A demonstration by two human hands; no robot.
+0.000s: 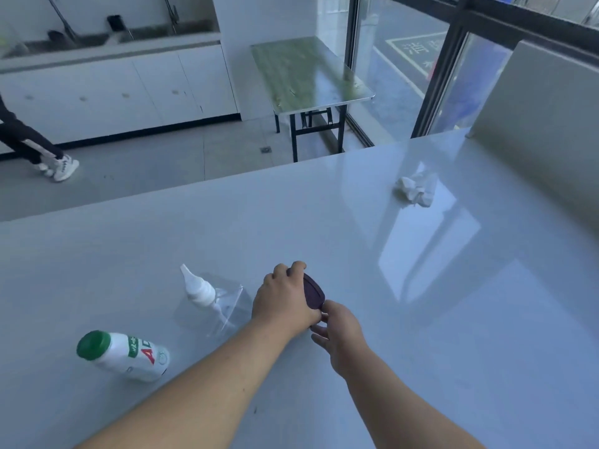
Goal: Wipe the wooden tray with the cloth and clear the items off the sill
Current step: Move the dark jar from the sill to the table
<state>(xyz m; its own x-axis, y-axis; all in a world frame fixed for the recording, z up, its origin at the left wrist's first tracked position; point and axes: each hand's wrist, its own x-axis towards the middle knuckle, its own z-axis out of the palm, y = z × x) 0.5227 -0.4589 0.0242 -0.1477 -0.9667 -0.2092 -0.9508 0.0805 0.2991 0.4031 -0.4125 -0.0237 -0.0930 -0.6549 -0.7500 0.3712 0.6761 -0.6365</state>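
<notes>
A small dark oval wooden tray [313, 291] is held upright on the glossy white sill [421, 303]. My left hand [282, 298] grips its far edge with fingers curled over the top. My right hand [340, 335] pinches its near end. A crumpled white cloth [415, 188] lies far off to the right, near the wall. A clear spray bottle with a white nozzle [210, 299] lies on its side just left of my left hand. A white bottle with a green cap [124, 353] lies on its side further left.
The sill's far edge drops to a grey floor with a folding table [308, 76] by the window. White cabinets [113, 92] line the back wall. A person's legs and white shoes [61, 165] are at the far left. A grey wall panel [544, 124] bounds the right.
</notes>
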